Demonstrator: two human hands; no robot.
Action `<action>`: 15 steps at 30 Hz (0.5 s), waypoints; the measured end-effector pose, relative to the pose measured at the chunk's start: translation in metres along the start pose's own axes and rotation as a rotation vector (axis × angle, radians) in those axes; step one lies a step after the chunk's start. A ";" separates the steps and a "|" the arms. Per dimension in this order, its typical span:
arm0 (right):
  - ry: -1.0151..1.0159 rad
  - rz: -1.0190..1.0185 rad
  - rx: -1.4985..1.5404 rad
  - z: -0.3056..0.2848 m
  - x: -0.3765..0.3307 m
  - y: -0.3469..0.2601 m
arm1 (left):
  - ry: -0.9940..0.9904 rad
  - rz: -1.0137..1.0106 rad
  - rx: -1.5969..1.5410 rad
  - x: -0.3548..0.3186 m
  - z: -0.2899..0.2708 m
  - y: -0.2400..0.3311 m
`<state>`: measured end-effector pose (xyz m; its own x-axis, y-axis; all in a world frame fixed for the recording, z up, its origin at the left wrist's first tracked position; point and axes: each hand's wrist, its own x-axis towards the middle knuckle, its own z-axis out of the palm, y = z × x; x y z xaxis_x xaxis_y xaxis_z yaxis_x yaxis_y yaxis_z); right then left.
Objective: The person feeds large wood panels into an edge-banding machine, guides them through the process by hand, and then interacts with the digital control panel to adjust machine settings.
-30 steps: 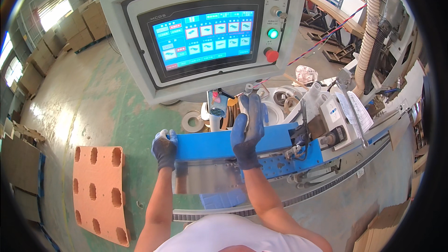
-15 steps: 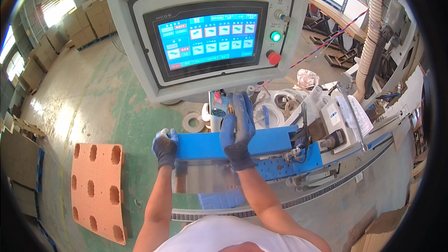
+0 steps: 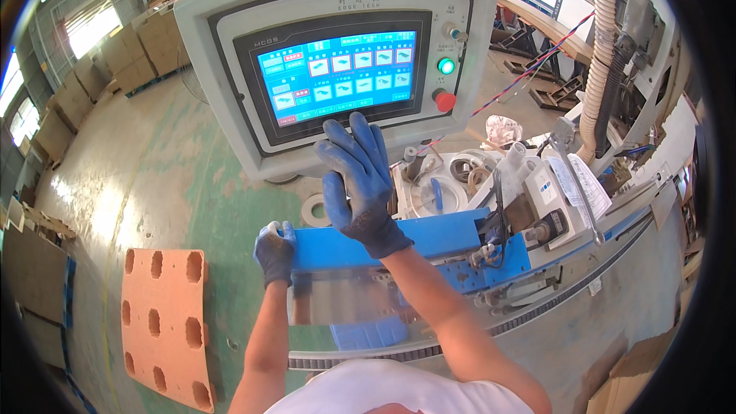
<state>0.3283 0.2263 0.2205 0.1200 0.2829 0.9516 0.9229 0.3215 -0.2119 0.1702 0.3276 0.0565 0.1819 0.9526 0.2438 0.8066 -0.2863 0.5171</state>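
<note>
Both hands wear blue gloves. My left hand [image 3: 274,249] grips the left end of a blue metal bar [image 3: 429,236] on a machine, above a shiny metal plate [image 3: 345,299]. My right hand [image 3: 358,180] is raised with fingers spread, fingertips just below the lit blue touch screen [image 3: 341,74] of a grey control panel [image 3: 230,54]. It holds nothing. A green light [image 3: 445,66] and a red button [image 3: 445,100] sit at the right of the screen.
An orange plastic pallet [image 3: 165,322] lies on the green floor at lower left. Cardboard boxes [image 3: 138,54] stand at the far left. Machine parts, a tape roll [image 3: 313,210], hoses [image 3: 602,46] and a conveyor track [image 3: 567,276] crowd the right side.
My right hand has left the blue bar and risen toward the touch screen, fingers spreading. My head has moved closer to the panel. The left hand stays on the bar.
</note>
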 end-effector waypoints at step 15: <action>-0.056 -0.005 -0.022 0.012 -0.003 0.000 | 0.013 0.001 -0.002 0.000 -0.002 0.002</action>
<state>0.3238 0.2363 0.2153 0.0953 0.3320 0.9384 0.9313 0.3033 -0.2019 0.1703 0.3265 0.0594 0.1755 0.9508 0.2552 0.8050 -0.2878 0.5188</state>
